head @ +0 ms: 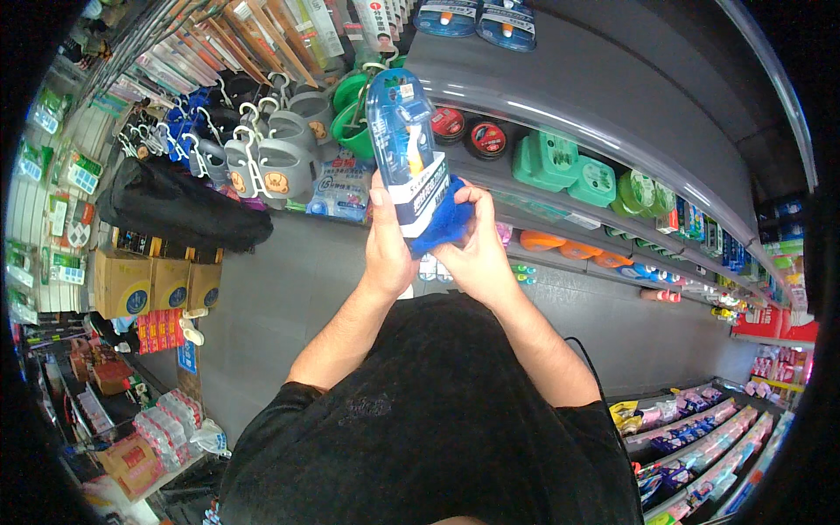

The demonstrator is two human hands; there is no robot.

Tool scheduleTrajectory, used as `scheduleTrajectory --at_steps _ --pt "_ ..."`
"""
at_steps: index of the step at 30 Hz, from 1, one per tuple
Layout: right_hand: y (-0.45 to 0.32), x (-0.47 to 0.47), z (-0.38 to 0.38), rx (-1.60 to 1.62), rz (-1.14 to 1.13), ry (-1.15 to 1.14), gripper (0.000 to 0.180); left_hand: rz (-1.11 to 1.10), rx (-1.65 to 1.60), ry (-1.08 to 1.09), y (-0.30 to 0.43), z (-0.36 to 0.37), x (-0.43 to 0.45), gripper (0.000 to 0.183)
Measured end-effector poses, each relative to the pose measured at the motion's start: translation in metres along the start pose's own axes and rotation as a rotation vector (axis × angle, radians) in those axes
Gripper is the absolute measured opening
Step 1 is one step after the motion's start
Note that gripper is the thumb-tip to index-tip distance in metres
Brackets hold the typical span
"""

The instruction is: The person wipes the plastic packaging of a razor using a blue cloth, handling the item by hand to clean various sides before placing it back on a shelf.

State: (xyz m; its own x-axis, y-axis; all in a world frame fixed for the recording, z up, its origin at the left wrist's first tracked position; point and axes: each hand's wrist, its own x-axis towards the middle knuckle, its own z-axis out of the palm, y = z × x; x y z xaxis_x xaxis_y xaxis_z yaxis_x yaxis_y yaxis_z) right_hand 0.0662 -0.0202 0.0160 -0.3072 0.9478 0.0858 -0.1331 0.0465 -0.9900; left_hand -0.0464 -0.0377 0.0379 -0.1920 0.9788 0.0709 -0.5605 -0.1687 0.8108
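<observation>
My left hand (388,243) holds a clear and blue plastic blister pack (401,131) upright by its lower left side; something white and orange shows inside it. A white and dark printed band wraps its lower part. In my right hand (482,246) a blue cloth (447,220) is bunched between thumb and fingers, against the lower right side of the pack. Two similar blister packs (506,25) lie on the upper grey shelf (564,85), beyond my hands.
Round black and red tins (487,139) and green plastic boxes (548,159) stand on the shelf below. Grey slippers (283,164) hang on hooks at the left, beside green plastic baskets (354,131). Cardboard cartons (125,282) stand farther left; another stocked rack (695,446) is at lower right.
</observation>
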Motion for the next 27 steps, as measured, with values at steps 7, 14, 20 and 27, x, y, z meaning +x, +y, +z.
scheduleTrajectory --at_steps 7,14,20,27 --pt "0.013 0.001 -0.009 -0.139 0.105 -0.056 0.067 0.002 0.045 0.000 -0.008 -0.004 -0.002 0.064" --pt "-0.001 0.002 -0.022 -0.237 0.144 -0.142 0.059 -0.023 0.034 -0.048 -0.007 -0.006 0.000 0.059" --pt "-0.012 0.004 -0.035 -0.041 0.174 -0.050 0.041 -0.113 -0.167 -0.103 0.019 0.004 0.011 0.080" --pt "-0.003 0.002 -0.038 -0.205 -0.096 0.067 0.041 -0.224 -0.293 -0.151 0.019 0.012 0.013 0.083"
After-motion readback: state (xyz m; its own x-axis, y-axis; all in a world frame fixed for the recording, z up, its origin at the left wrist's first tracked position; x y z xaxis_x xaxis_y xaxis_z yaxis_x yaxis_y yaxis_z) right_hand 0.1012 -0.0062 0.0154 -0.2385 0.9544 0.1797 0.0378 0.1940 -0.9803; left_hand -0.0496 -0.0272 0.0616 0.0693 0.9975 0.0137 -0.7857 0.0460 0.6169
